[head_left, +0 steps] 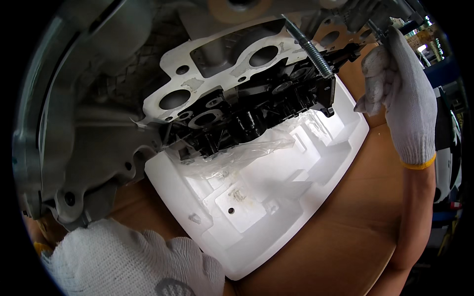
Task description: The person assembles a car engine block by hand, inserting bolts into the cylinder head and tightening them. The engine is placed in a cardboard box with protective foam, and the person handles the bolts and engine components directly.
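Observation:
A large grey metal engine casting (98, 148) fills the upper left, its pale machined face (212, 74) pierced by several round holes. One threaded stud (313, 52) sticks out of it, slanting down to the right. Farther right, my right hand (407, 98), in a white knit glove with a yellow cuff, reaches up to a second stud (377, 32). Its fingers close at that stud's lower end and the others are curled. At lower left, my left hand (133, 259), also gloved, is curled below the casting's lug (74, 200); its fingertips and anything in them are hidden.
Black engine parts (247, 123) sit under the pale face. Beneath is a white moulded foam tray (291, 232) with crumpled clear plastic film (242, 155) in it. Brown cardboard (360, 212) surrounds the tray. Blurred workshop equipment stands at the far right.

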A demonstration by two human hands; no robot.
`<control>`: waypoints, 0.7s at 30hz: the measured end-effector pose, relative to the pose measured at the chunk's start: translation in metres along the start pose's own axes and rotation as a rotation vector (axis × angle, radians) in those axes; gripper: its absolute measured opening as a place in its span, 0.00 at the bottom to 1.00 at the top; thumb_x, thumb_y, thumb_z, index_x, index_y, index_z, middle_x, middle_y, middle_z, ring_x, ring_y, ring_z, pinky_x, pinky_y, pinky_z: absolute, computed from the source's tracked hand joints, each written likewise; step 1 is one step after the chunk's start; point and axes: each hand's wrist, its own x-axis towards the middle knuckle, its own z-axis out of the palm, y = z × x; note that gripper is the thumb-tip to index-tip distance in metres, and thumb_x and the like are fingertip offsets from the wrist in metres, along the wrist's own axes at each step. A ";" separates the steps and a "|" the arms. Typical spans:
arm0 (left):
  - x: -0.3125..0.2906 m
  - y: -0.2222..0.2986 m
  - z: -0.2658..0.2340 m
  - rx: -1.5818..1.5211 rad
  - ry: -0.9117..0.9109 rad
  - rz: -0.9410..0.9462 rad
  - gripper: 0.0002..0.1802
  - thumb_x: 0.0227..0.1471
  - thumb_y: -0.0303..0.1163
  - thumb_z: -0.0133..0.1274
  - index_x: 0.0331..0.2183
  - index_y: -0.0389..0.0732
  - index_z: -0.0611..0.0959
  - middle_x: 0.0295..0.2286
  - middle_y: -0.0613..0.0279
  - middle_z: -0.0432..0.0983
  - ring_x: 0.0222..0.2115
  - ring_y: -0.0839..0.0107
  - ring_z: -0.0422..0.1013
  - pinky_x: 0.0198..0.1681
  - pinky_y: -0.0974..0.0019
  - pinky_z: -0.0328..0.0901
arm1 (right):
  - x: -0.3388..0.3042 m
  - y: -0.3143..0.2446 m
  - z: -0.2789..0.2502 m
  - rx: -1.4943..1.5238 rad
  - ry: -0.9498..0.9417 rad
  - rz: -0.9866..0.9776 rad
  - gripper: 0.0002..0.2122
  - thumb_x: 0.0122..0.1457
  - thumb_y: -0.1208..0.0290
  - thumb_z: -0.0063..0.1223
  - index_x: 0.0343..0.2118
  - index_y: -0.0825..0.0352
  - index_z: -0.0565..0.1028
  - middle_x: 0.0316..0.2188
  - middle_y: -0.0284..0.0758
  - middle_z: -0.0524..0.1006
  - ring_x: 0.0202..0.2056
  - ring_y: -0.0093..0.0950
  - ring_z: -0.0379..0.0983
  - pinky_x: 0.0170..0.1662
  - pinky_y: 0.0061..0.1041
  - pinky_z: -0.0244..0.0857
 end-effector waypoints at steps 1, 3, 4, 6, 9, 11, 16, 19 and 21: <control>-0.001 0.000 0.000 -0.001 -0.002 -0.005 0.09 0.54 0.39 0.60 0.31 0.50 0.91 0.23 0.64 0.82 0.29 0.57 0.81 0.37 0.54 0.73 | 0.001 -0.002 0.000 0.023 -0.002 -0.003 0.24 0.78 0.58 0.47 0.69 0.68 0.68 0.47 0.39 0.81 0.46 0.25 0.84 0.50 0.25 0.83; -0.002 -0.001 0.001 -0.001 -0.002 -0.010 0.09 0.54 0.40 0.60 0.31 0.50 0.91 0.23 0.64 0.82 0.29 0.57 0.81 0.37 0.54 0.73 | 0.002 0.000 -0.004 0.102 -0.013 -0.040 0.24 0.79 0.58 0.44 0.68 0.69 0.68 0.46 0.39 0.82 0.46 0.25 0.85 0.50 0.25 0.84; -0.003 -0.001 0.001 0.000 -0.002 -0.010 0.09 0.54 0.40 0.60 0.31 0.50 0.91 0.23 0.64 0.82 0.29 0.57 0.81 0.37 0.54 0.73 | 0.003 0.004 -0.004 0.038 0.000 -0.113 0.23 0.79 0.58 0.43 0.68 0.69 0.68 0.45 0.39 0.82 0.45 0.24 0.85 0.49 0.24 0.84; -0.004 -0.002 0.001 -0.003 -0.001 -0.014 0.09 0.54 0.40 0.60 0.31 0.50 0.91 0.23 0.64 0.81 0.29 0.57 0.81 0.37 0.54 0.73 | 0.003 0.009 0.001 -0.209 0.055 -0.296 0.23 0.80 0.59 0.40 0.68 0.70 0.69 0.43 0.39 0.81 0.44 0.24 0.85 0.49 0.24 0.85; -0.006 -0.001 0.001 -0.004 -0.005 -0.025 0.09 0.54 0.40 0.60 0.32 0.50 0.91 0.23 0.64 0.81 0.29 0.57 0.81 0.37 0.54 0.73 | 0.004 0.006 0.001 -0.080 0.030 -0.204 0.22 0.81 0.60 0.38 0.68 0.70 0.69 0.42 0.38 0.81 0.41 0.24 0.85 0.48 0.24 0.85; -0.007 -0.002 0.002 -0.004 -0.003 -0.031 0.09 0.54 0.40 0.60 0.32 0.50 0.91 0.22 0.64 0.81 0.29 0.57 0.81 0.37 0.54 0.73 | 0.001 -0.001 0.003 0.064 0.016 -0.123 0.23 0.80 0.59 0.39 0.66 0.70 0.70 0.41 0.38 0.81 0.38 0.24 0.85 0.46 0.23 0.85; -0.008 -0.005 0.000 0.017 0.003 0.003 0.09 0.55 0.41 0.60 0.32 0.50 0.91 0.22 0.64 0.81 0.29 0.57 0.81 0.37 0.54 0.73 | -0.014 -0.029 0.000 0.042 0.044 -0.032 0.25 0.78 0.50 0.45 0.56 0.70 0.78 0.31 0.34 0.81 0.31 0.20 0.82 0.40 0.22 0.81; -0.009 -0.002 0.001 -0.001 -0.006 -0.053 0.09 0.55 0.41 0.60 0.32 0.50 0.91 0.22 0.64 0.81 0.29 0.57 0.81 0.38 0.54 0.73 | -0.012 -0.057 0.023 -0.018 0.025 -0.057 0.25 0.75 0.47 0.50 0.50 0.69 0.82 0.26 0.32 0.80 0.29 0.19 0.81 0.37 0.22 0.77; -0.009 -0.003 0.000 0.015 -0.006 -0.027 0.09 0.55 0.41 0.60 0.32 0.51 0.91 0.22 0.64 0.81 0.29 0.57 0.81 0.38 0.54 0.73 | -0.025 -0.074 0.026 -0.081 0.082 -0.075 0.25 0.74 0.47 0.53 0.47 0.69 0.83 0.25 0.31 0.79 0.28 0.19 0.80 0.36 0.21 0.75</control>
